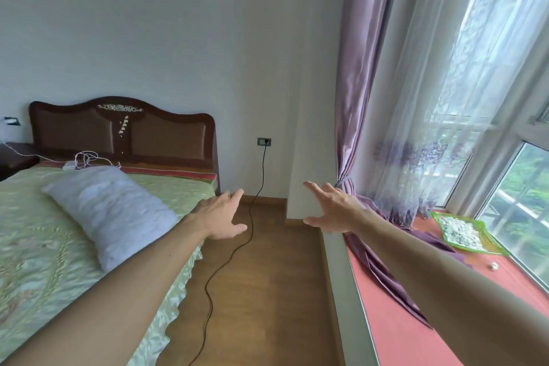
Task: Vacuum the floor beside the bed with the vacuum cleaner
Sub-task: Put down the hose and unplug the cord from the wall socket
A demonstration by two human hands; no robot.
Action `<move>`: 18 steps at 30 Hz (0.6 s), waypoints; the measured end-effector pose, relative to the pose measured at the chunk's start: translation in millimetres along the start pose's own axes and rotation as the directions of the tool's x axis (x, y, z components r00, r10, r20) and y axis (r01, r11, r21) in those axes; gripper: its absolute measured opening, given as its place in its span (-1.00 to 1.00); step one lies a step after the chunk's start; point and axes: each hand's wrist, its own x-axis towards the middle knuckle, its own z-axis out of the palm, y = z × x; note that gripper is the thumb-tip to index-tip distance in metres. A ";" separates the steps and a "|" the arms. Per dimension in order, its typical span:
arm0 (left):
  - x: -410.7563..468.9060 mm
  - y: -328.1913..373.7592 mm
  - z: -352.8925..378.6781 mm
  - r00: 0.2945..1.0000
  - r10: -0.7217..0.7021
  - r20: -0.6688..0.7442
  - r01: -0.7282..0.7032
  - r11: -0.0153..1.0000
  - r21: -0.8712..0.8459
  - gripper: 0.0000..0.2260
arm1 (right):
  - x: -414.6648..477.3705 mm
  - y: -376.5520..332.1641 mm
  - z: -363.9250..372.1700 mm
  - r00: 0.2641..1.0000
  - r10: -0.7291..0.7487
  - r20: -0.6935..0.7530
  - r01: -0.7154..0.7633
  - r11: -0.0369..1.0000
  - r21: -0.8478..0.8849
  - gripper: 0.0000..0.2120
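Observation:
Both my arms stretch forward over the strip of wooden floor (267, 291) between the bed (44, 246) and the window seat. My left hand (221, 215) is spread with straight fingers and holds nothing. My right hand (331, 209) is likewise spread and empty. A thin black cord (228, 261) runs from a wall socket (264, 142) down along the floor beside the bed and out of view at the bottom. The vacuum cleaner itself is out of view.
A white pillow (110, 211) lies on the green bedspread below a dark wooden headboard (121, 131). On the right, a pink window seat (401, 321) carries a purple curtain (353, 128) tail and a green tray (463, 233) of small white pieces. A bedside table (15, 157) stands far left.

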 end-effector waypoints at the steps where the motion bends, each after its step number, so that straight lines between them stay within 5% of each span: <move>1: 6.2 2.7 -1.6 1.000 0.000 0.001 0.000 1.000 0.002 -0.27 | 3.7 6.2 -0.2 1.000 0.001 -0.009 -0.001 1.000 -0.004 -0.16; 18: 142.0 67.1 -40.9 0.995 -0.088 -0.050 0.088 0.996 0.000 -0.26 | 120.7 163.2 -20.6 0.994 -0.090 -0.068 0.091 0.996 0.018 -0.15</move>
